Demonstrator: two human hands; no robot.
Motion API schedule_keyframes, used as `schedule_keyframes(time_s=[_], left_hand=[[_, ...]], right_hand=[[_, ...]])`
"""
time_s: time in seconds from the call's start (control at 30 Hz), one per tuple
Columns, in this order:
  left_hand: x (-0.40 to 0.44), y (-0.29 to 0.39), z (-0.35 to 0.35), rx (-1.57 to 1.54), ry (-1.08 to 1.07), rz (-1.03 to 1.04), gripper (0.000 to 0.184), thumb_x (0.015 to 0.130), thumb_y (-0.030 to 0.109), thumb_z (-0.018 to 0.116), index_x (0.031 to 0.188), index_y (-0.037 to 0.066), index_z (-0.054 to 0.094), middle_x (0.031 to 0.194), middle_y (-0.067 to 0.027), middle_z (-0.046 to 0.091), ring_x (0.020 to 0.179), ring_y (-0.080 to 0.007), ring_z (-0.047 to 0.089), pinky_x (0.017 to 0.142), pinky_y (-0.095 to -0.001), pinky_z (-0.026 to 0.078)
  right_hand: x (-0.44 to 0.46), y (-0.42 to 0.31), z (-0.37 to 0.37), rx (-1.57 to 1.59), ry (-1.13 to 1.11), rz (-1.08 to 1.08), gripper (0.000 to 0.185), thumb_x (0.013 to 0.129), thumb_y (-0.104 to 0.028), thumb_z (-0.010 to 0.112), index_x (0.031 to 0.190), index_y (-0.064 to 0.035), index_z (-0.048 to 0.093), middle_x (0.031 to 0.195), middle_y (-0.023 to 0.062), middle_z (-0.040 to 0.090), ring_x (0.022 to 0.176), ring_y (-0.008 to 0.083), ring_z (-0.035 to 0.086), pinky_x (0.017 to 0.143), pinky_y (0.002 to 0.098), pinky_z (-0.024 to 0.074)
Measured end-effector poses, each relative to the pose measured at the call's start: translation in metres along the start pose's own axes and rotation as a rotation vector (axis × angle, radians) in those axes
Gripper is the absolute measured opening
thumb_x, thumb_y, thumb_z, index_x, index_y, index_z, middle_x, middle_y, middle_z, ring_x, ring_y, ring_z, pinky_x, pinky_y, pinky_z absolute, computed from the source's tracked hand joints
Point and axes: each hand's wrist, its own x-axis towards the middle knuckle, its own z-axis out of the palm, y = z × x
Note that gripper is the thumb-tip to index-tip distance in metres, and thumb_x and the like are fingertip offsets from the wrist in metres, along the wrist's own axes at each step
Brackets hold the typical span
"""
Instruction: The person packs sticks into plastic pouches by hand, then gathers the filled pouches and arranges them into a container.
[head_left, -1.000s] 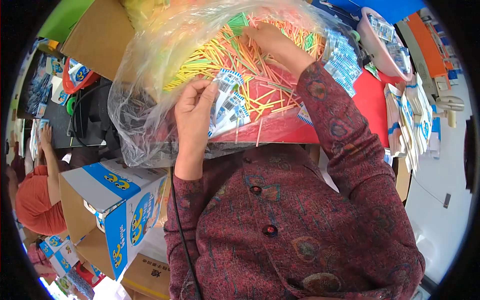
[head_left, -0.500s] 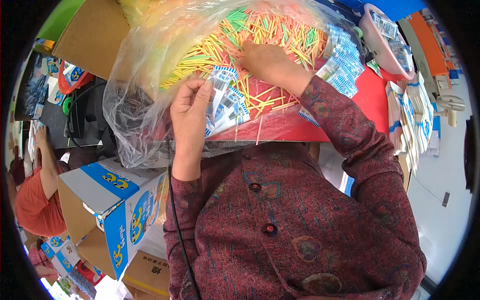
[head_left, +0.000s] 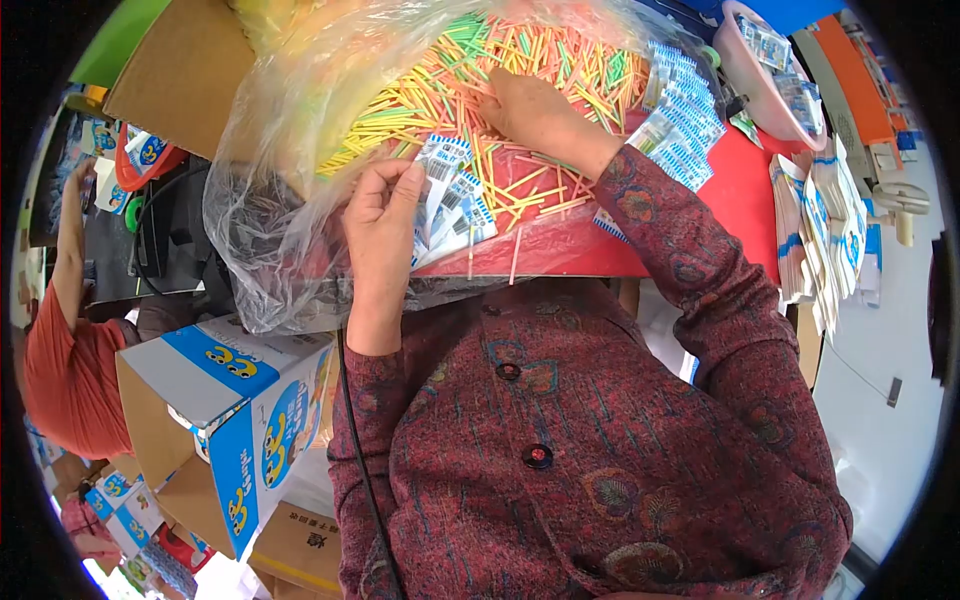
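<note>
My left hand (head_left: pixel 382 215) is closed, with thumb and forefinger pinching a small blue-and-white printed packet (head_left: pixel 440 158) by its edge. More such packets (head_left: pixel 468 212) lie overlapped just right of it on the red tabletop. My right hand (head_left: pixel 540 115) reaches into a heap of thin coloured sticks (head_left: pixel 400 118), yellow, green, pink and orange. Its fingers curl down among the sticks, and their tips are partly hidden, so what they grip cannot be made out. Loose sticks (head_left: pixel 540 200) are scattered below this hand.
Clear plastic sheeting (head_left: pixel 270 220) surrounds the heap. Rows of packets (head_left: pixel 675 130) lie to the right, near a pink basin (head_left: pixel 745 75) and stacked flat bags (head_left: pixel 825 225). An open carton (head_left: pixel 220 360) stands at lower left. Another person in an orange shirt (head_left: pixel 75 380) is at far left.
My right hand has shifted slightly within the stick heap, its fingers looking a little more extended. My left hand stays on the packet. The other person's arm at far left has moved up.
</note>
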Motion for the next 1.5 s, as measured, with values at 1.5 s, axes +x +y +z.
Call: schedule_keyframes(time_s=[1.5], left_hand=[[0.009,-0.002,-0.003,-0.474,0.016,-0.146,0.008,0.095,0.009,0.053,0.092,0.004,0.058,0.090,0.0005,0.060,0.080,-0.0046,0.054,0.070,-0.0193,0.042]], right_hand=[[0.019,0.034,-0.048,-0.431,-0.098,-0.386,0.034,0.080,-0.021,0.064,0.113,-0.0156,0.060,0.086,0.0163,0.065,0.080,0.0352,0.063,0.066,0.0435,0.0507]])
